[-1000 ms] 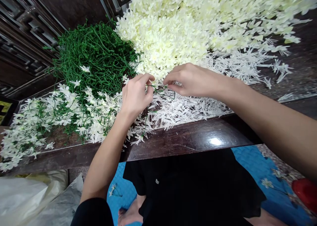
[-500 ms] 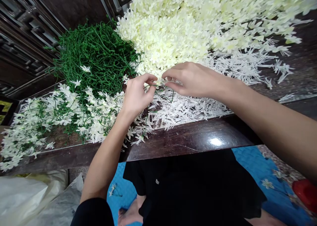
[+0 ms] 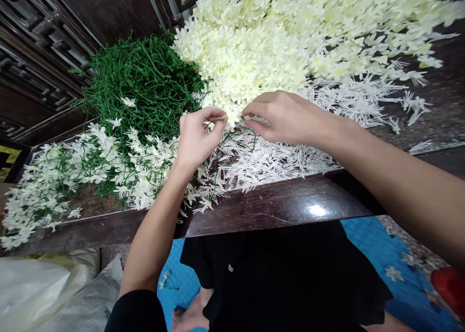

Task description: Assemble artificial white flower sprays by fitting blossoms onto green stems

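Between thumb and forefinger, my left hand (image 3: 199, 137) pinches a thin green plastic stem (image 3: 217, 120). A white artificial flower (image 3: 231, 118) shows at its fingertips, in the gap between the hands. My right hand (image 3: 279, 116) is curled just right of that flower, thumb and fingers drawn together; what they hold, if anything, is too small to make out. Below the hands lies a pile of white plastic stamens (image 3: 279, 157). Behind them is a large heap of cream-white petals (image 3: 254, 55). To the left sits a bundle of green stems (image 3: 145, 80).
White flowers on green stems (image 3: 98, 162) spread along the left of the dark wooden bench (image 3: 276, 206). More white stamens (image 3: 352, 99) lie beyond my right wrist. Carved wood (image 3: 43, 41) rises at the back left. Pale bags (image 3: 32, 283) and a blue mat (image 3: 374, 245) are below.
My hands have drawn slightly apart, the left shifting a little left. The white flower between them now shows more plainly.
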Demonstrator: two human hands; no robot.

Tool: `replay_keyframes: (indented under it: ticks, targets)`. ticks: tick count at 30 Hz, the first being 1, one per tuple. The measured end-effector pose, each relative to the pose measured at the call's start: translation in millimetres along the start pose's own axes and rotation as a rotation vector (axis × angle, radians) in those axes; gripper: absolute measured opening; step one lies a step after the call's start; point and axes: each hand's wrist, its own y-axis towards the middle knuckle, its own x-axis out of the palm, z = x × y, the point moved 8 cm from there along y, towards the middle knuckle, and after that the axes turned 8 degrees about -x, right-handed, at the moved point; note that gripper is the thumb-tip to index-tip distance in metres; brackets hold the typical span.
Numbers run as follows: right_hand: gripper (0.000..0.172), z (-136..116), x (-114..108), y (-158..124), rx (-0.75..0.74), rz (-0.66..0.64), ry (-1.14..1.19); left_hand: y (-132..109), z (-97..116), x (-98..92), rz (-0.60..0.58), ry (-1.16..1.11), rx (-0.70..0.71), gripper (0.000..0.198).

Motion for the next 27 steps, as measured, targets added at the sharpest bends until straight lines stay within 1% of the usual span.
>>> replay_keyframes:
  ticks: [4,9,12,15,19,23,27]
  targets:
    - [0.043,-1.1,-2.2,1.6,0.045,-0.032,-0.128,1.6,-1.6,-5.2,0.028,0.018,-0.003,0.022]
    - [0.042,-5.1,-1.9,2.2,0.025,-0.035,-0.140,4.2,-7.6,-1.9,0.012,0.096,0.008,0.021]
    - [0.040,-2.6,-2.6,1.3,-0.010,0.017,-0.146,4.6,-10.9,-0.3,0.011,0.136,0.005,0.021]
    - [0.040,2.7,-2.5,0.2,-0.031,0.065,-0.138,4.6,-14.5,3.0,-0.023,0.181,-0.020,0.027]
    - [0.042,2.6,-1.6,0.6,-0.035,0.071,-0.117,4.6,-13.4,3.4,-0.038,0.117,-0.011,0.026]
    - [0.041,-9.8,-0.4,2.9,-0.127,0.058,-0.079,5.1,-9.0,1.4,-0.039,0.034,-0.008,0.019]
    - [0.041,-17.3,5.5,3.7,-0.211,0.018,-0.049,5.4,-5.9,-0.7,-0.021,0.022,-0.002,0.014]
